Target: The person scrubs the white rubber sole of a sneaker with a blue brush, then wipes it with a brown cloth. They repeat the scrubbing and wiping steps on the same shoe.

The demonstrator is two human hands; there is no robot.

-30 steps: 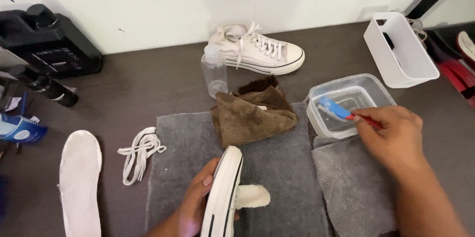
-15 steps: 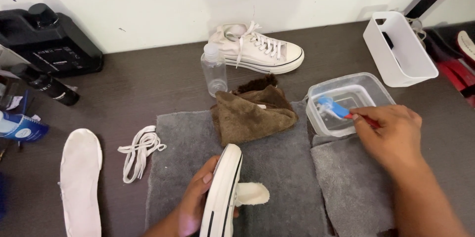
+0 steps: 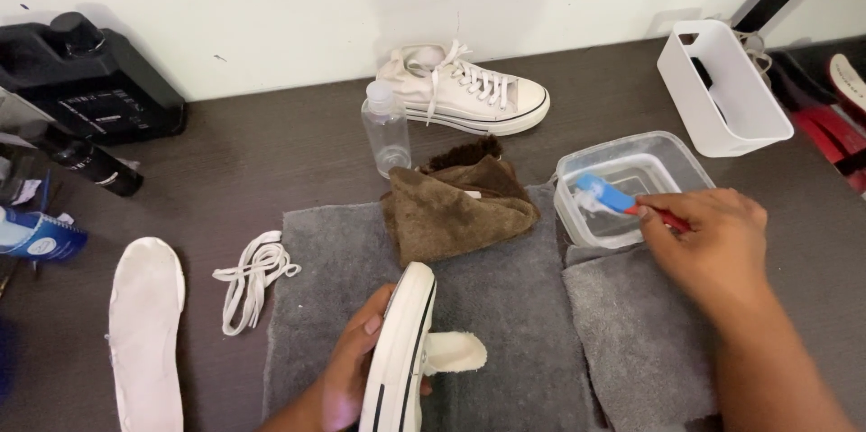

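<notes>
Two hands work low in the head view, over a dark worktop point(image 3: 271, 152). At the bottom centre the left hand point(image 3: 347, 378) has its grip clamped on a white sneaker point(image 3: 397, 355), turned on its side so the sole edge with its dark stripe faces up; the shoe's tongue point(image 3: 454, 351) sticks out to the right over a grey towel point(image 3: 505, 306). At centre right the right hand point(image 3: 708, 243) has its grip pinched on the red handle of a blue-headed brush point(image 3: 613, 197), whose head sits inside a clear plastic tub point(image 3: 631, 184) holding water. A second grey towel point(image 3: 631, 342) lies below that tub, under the right wrist.

A crumpled brown cloth point(image 3: 456, 206) rests on the top edge of the first towel, just left of the tub. Behind it stand a small clear bottle point(image 3: 386, 130) and a second white sneaker point(image 3: 465, 89), laced and set against the wall. At lower left lie a white insole point(image 3: 144, 333) and a loose bundle of white laces point(image 3: 253, 274). A white bin point(image 3: 722, 94) sits at upper right, and a black jug point(image 3: 86, 76) at upper left.
</notes>
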